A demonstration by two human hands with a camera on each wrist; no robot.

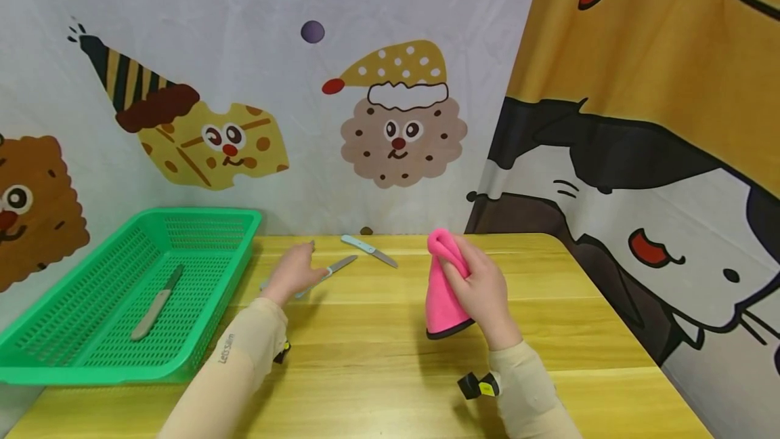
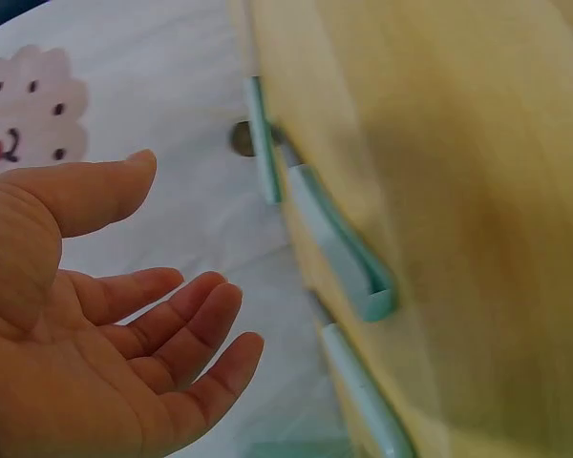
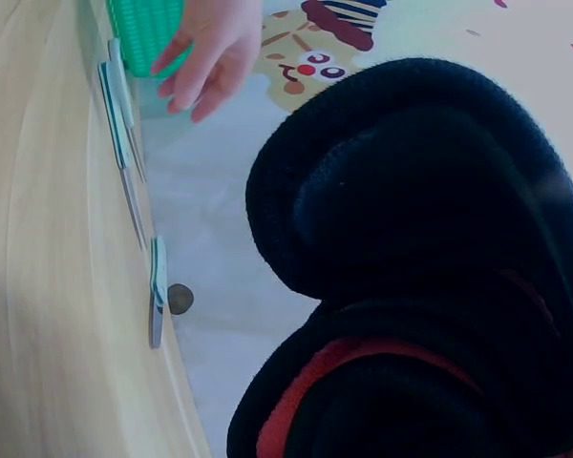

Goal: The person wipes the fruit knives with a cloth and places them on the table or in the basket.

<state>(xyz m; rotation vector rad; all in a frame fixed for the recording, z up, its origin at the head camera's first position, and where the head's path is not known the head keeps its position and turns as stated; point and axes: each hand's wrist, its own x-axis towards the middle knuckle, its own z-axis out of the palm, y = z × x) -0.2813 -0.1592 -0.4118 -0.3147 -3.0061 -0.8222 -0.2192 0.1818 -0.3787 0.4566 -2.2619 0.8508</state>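
My right hand [image 1: 484, 283] grips a folded pink cloth with a dark edge [image 1: 445, 297], held up over the table. In the right wrist view the cloth's folds [image 3: 420, 200] look nearly black with a red strip. My left hand [image 1: 295, 271] hovers over the table's back left, thumb and fingers apart with nothing between them, as the left wrist view shows. Below and beside it lie paring knives with light blue handles: one middle knife [image 1: 341, 264], one farther right [image 1: 368, 250], and one mostly hidden by the hand, its handle [image 2: 368, 396] plainer in the left wrist view.
A green plastic basket [image 1: 234, 276] stands at the table's left. Inside it lies a knife with a beige handle [image 1: 152, 315]. The wooden table [image 1: 365, 371] ends at the back against a cartoon-printed curtain [image 1: 317, 175].
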